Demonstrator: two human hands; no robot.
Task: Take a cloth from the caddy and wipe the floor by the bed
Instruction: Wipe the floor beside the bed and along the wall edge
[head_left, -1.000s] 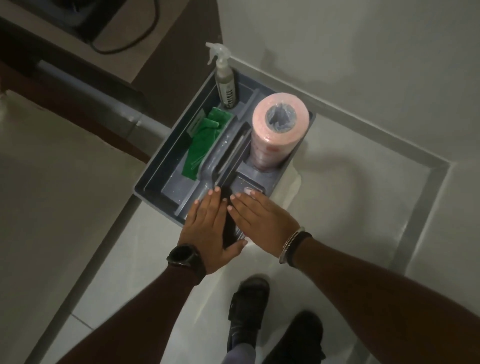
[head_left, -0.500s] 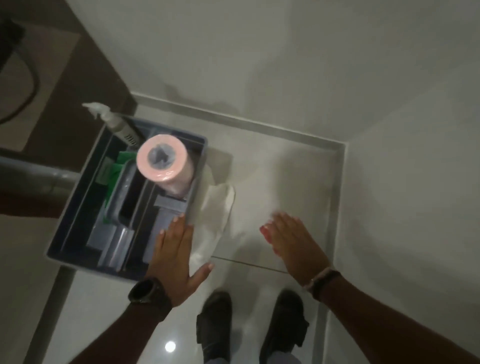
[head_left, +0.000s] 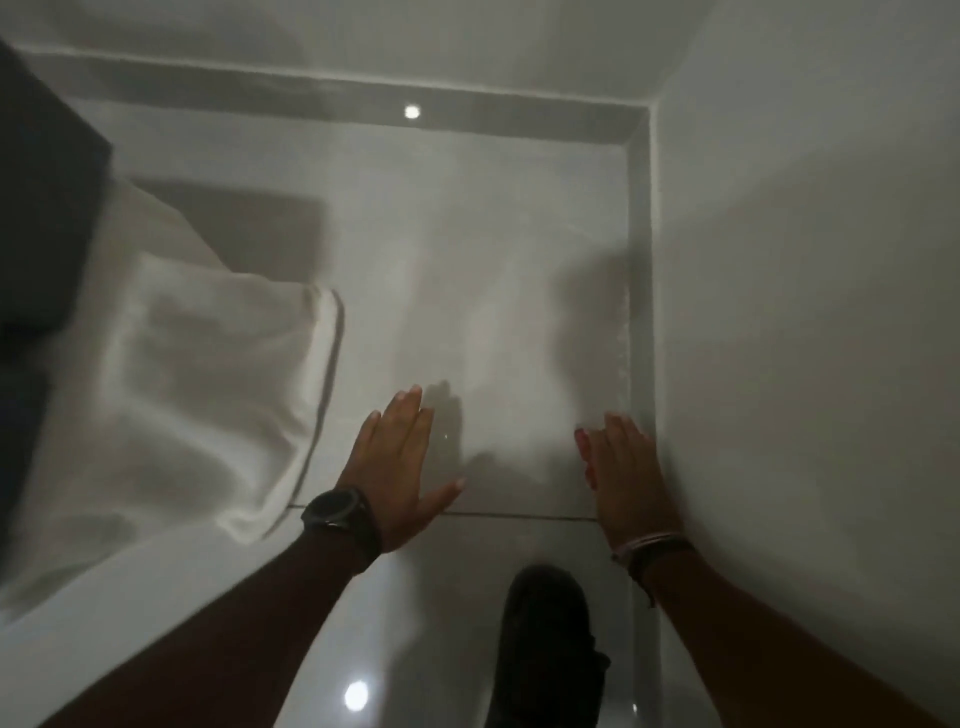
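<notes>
A white cloth (head_left: 208, 395) lies crumpled on the glossy tiled floor (head_left: 467, 291) at the left, blurred by motion. The dark wall of the caddy (head_left: 47, 208) shows at the far left edge; its contents are out of view. My left hand (head_left: 400, 467), with a black watch on the wrist, is flat with its fingers apart, just right of the cloth's edge and not holding it. My right hand (head_left: 623, 478), with bracelets on the wrist, is open too, close to the wall, and holds nothing.
A pale wall (head_left: 805, 312) runs down the right side, with a grey skirting strip (head_left: 641, 312) at its foot and another along the far wall. My dark shoe (head_left: 545, 639) stands on the tile below the hands. Ceiling lights reflect on the floor.
The view has swung right and down, so the caddy has slid almost out at the left. Both hands left the caddy and now hover open over the floor. The cloth looks much nearer.
</notes>
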